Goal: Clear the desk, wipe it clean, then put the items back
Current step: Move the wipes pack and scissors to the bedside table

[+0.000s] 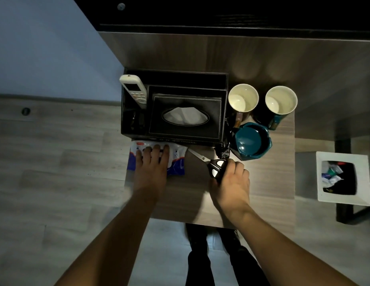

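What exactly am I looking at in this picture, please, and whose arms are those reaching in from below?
There is no machine here: a person wears a camera on the head, looking down at their own two bare hands. The left hand lies with straight fingers on a blue-and-white packet at the desk edge. The right hand grips the black handles of the scissors. Behind stands a black organiser holding a tissue box and a white remote. Beside it are two mugs and a teal ashtray-like dish. A white bin stands on the floor.
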### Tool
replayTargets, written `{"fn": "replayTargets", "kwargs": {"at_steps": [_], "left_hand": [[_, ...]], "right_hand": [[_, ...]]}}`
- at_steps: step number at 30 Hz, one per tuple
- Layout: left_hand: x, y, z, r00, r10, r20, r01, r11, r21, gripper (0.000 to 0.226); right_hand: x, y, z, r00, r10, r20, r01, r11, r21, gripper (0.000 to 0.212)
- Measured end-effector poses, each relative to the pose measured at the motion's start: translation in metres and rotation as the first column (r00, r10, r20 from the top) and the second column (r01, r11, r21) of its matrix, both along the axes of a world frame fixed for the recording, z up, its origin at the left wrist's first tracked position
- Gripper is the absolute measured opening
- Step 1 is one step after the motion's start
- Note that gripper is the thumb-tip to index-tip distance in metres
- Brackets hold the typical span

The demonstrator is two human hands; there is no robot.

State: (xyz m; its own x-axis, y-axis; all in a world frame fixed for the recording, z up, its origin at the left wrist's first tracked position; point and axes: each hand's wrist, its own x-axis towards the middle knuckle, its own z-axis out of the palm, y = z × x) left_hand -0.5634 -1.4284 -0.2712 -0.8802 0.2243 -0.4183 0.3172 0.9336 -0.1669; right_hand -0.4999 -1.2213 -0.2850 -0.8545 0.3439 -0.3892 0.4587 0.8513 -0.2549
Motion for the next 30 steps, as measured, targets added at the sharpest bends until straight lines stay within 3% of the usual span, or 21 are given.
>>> {"fn": "replayTargets", "kwargs": {"at_steps": [6,10,16,18,24,30], "left_hand": [[0.007,0.005,0.017,1.000,0.008,0.013,-0.008,1.000,0.016,0.091],[0.022,0.013,0.072,0.993,-0.117,0.006,0.116,0.992,0.045,0.073],[0.040,0.033,0.190,0.961,-0.068,-0.266,0.139,0.956,0.258,0.048],[0.045,0.046,0.219,0.951,-0.043,-0.306,0.139,0.944,0.300,0.050],[0.051,0.090,0.288,0.903,-0.138,-0.407,0.297,0.885,0.359,0.050],[0.054,0.183,0.324,0.782,-0.376,-0.497,0.587,0.712,0.385,0.042]], "right_hand": [[0.004,0.000,0.012,0.998,-0.031,-0.049,0.026,0.996,-0.086,0.068],[0.002,0.007,0.067,0.986,-0.044,-0.158,0.007,0.974,-0.228,0.047],[0.006,0.025,0.197,0.983,0.081,-0.167,-0.125,0.955,-0.271,0.068],[0.010,0.032,0.229,0.976,0.058,-0.211,-0.113,0.958,-0.263,0.067],[0.051,0.068,0.320,0.937,-0.084,-0.339,0.013,0.978,-0.207,0.060],[0.124,0.134,0.360,0.864,-0.333,-0.379,0.291,0.942,-0.165,0.058]]}}
